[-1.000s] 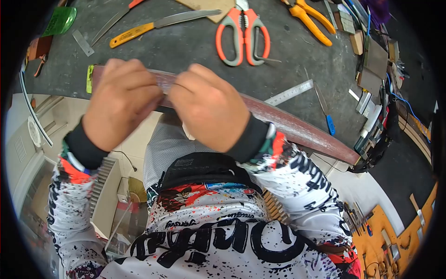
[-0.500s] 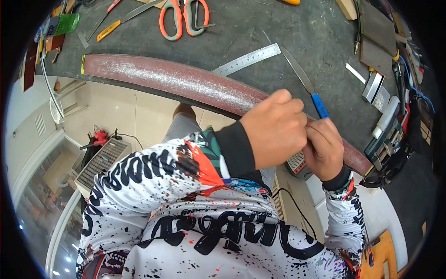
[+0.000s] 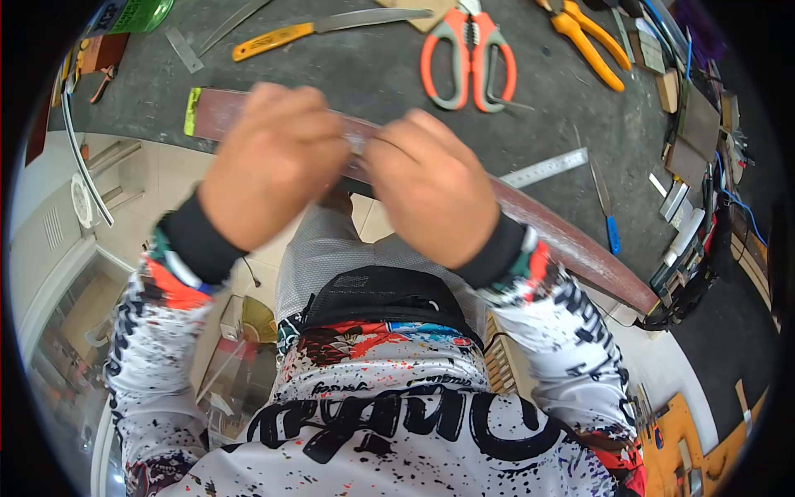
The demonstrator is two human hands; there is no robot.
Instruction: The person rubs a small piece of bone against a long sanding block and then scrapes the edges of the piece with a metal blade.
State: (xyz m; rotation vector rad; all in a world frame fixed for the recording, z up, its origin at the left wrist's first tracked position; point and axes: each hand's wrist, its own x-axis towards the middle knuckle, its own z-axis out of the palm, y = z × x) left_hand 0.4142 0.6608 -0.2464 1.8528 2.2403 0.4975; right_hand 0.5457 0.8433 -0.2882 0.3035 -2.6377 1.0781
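Observation:
A long reddish-brown abrasive strip (image 3: 571, 232), dusted white along its middle, lies along the near edge of the dark workbench. Yellow-green tape (image 3: 192, 112) marks its left end. Over the left part of the strip, my left hand (image 3: 277, 161) is closed, fingers curled and slightly blurred. My right hand (image 3: 435, 186) is closed too, just right of it, fingertips close to the strip. Whatever is pinched between the two hands is hidden by the fingers. Beyond the strip lie a steel ruler (image 3: 546, 168) and a blue-handled blade (image 3: 611, 219).
Orange-and-grey scissors (image 3: 451, 70), a yellow-handled knife (image 3: 277, 41) and yellow pliers (image 3: 592, 41) lie farther back. A green bottle (image 3: 145, 15) is at the upper left. Blocks and tools crowd the right side, including a white-handled tool (image 3: 683, 236).
Both hands have moved left along the strip, from its right part to its left part. The view has shifted, showing the yellow pliers more fully.

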